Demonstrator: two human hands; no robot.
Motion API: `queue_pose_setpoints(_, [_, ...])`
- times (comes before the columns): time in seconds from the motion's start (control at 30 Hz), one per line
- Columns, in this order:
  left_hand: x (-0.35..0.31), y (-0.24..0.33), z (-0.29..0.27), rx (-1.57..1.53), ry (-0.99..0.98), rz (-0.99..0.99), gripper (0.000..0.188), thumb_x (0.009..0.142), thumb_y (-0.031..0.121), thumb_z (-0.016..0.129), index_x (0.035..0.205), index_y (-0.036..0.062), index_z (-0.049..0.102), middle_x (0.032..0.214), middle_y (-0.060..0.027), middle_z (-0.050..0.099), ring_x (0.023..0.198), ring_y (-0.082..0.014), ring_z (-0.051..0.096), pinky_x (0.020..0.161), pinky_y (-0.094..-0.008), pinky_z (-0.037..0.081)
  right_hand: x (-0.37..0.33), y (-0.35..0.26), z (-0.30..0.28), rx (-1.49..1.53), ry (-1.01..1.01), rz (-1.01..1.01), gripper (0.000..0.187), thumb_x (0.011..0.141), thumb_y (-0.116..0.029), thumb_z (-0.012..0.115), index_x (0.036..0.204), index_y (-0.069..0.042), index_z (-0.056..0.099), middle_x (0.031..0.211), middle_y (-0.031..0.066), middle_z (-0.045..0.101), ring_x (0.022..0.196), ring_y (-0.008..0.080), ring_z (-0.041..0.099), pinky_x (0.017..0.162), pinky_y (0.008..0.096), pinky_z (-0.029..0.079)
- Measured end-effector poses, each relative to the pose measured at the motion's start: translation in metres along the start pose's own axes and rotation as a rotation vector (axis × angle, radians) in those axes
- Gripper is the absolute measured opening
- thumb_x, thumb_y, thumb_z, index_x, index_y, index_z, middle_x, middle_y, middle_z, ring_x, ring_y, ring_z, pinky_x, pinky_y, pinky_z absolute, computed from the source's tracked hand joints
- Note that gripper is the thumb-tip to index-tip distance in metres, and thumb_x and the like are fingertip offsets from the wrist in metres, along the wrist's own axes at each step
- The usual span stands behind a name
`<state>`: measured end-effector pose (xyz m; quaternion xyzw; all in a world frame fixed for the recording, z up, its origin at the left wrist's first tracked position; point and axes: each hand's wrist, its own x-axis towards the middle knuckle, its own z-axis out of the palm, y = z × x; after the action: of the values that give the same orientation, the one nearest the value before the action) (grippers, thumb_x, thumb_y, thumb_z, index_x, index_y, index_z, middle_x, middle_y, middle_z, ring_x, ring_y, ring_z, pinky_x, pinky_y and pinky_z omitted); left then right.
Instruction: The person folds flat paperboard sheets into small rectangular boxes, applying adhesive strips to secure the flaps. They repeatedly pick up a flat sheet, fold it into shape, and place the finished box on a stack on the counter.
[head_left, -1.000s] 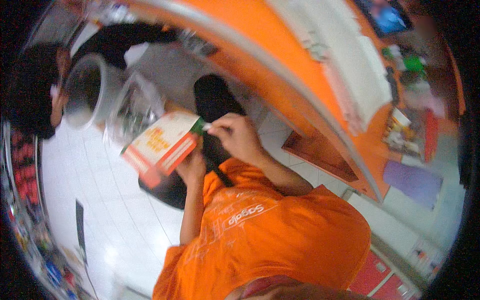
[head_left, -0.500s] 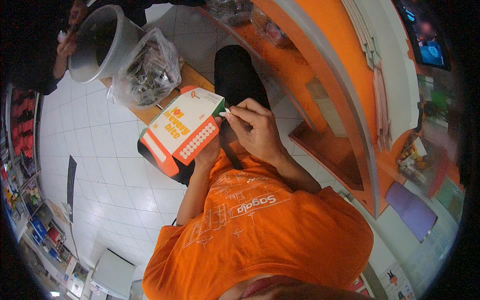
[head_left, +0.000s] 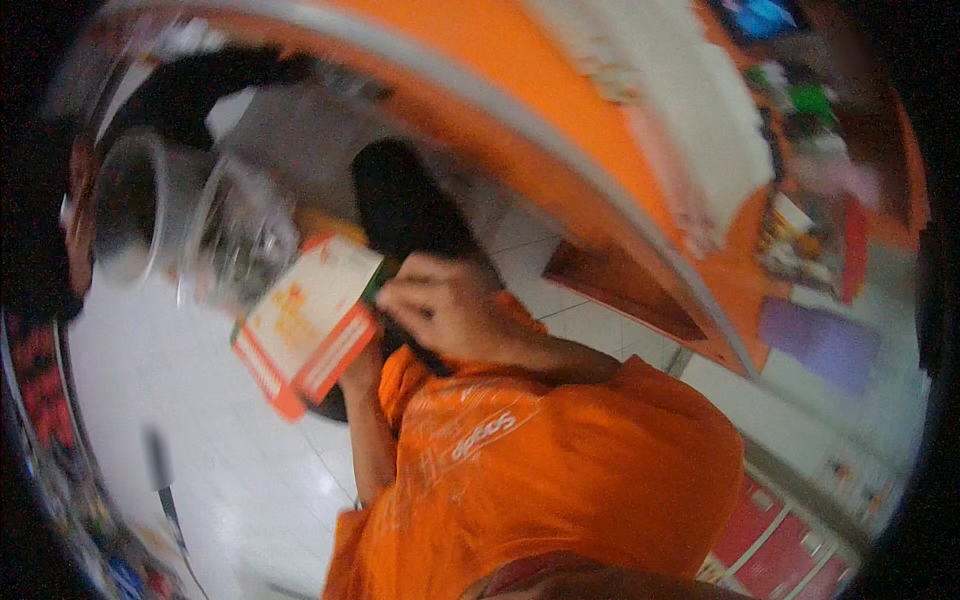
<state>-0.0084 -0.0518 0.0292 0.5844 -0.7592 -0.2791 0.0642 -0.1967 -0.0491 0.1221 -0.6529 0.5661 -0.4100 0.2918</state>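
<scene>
A cardboard food box [head_left: 318, 290], cream on top with orange-red sides and a bit of green, is tilted in front of my lap. My left hand [head_left: 363, 368] grips it from underneath near its right side, most of the fingers hidden behind the card. At the box's green right end, my right hand [head_left: 445, 305] has its fingers curled in a pinch. Blur hides what lies between those fingertips. Just beyond the box sits a clear plastic bag [head_left: 245, 235] with dark contents that I cannot make out.
Another person's hand [head_left: 80, 215] is beside a translucent tub [head_left: 128, 260] at far left. A curved orange counter [head_left: 480, 60] with a grey edge sweeps across the upper right, a brown open shelf [head_left: 625, 290] below it. White floor tiles [head_left: 220, 460] extend to the left.
The whole view has swung and blurred, so the counter reaches farther left. The box and both hands appear lower and further left. The small white piece at my right fingertips no longer shows.
</scene>
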Motion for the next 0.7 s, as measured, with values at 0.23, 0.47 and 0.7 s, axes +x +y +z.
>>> queue_pose_setpoints(0.23, [-0.02, -0.012, 0.005, 0.238, 0.074, 0.05, 0.036, 0.096, 0.022, 0.057, 0.127, 0.0031, 0.056, 0.119, -0.0141, 0.061, 0.113, -0.0268, 0.057, 0.098, -0.0378, 0.046, -0.009, -0.013, -0.002, 0.053, -0.136, -0.096, 0.008, 0.076, -0.009, 0.072, 0.084, -0.008, 0.07, 0.075, 0.0078, 0.059, 0.077, 0.0264, 0.062, 0.067, 0.0381, 0.051])
queue_pose_setpoints(0.47, [-0.02, -0.02, 0.028, 0.283, 0.273, 0.145, 0.037, 0.097, 0.024, 0.057, 0.126, 0.0011, 0.055, 0.118, -0.0123, 0.06, 0.108, -0.0234, 0.058, 0.095, -0.0356, 0.047, -0.011, -0.007, -0.006, 0.088, 0.105, -0.094, 0.029, 0.076, -0.022, 0.08, 0.084, -0.005, 0.057, 0.094, 0.0098, 0.053, 0.084, 0.0266, 0.057, 0.07, 0.0373, 0.052])
queue_pose_setpoints(0.7, [-0.017, 0.009, 0.024, -0.936, 0.242, -0.183, 0.038, 0.099, 0.029, 0.056, 0.123, -0.0011, 0.057, 0.115, -0.0107, 0.061, 0.103, -0.0214, 0.059, 0.094, -0.0343, 0.048, -0.026, 0.022, 0.003, 0.581, -0.208, 0.136, 0.046, 0.078, -0.011, 0.081, 0.108, -0.006, 0.046, 0.108, 0.0098, 0.055, 0.102, 0.0245, 0.061, 0.087, 0.031, 0.056])
